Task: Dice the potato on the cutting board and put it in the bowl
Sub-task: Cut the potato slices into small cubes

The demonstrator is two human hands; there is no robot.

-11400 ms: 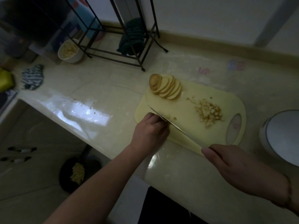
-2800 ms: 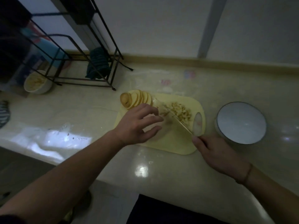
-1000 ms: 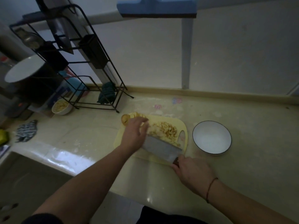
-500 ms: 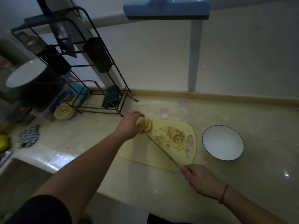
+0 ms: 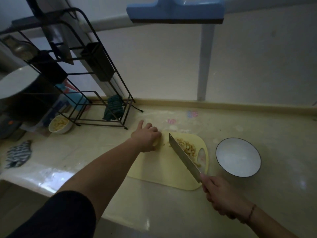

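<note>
A yellow cutting board (image 5: 164, 170) lies on the counter. My left hand (image 5: 146, 138) covers and grips the potato slices (image 5: 155, 143) at the board's far left corner; only a sliver of them shows. A pile of diced potato (image 5: 187, 147) sits at the board's far right, near its handle hole. My right hand (image 5: 221, 194) grips the handle of a cleaver (image 5: 184, 156), whose blade slants across the board beside the dice. The white bowl (image 5: 238, 157) with a dark rim stands right of the board.
A black wire rack (image 5: 80, 79) stands at the back left with a dark cloth (image 5: 114, 109) at its foot. A small bowl of potato pieces (image 5: 60, 123) sits left of it. A striped cloth (image 5: 18, 153) lies at the far left. The counter edge runs along the front.
My left hand has closed down over the potato slices, hiding them. The cleaver has tilted so its flat side shows, and my right hand moved slightly right.
</note>
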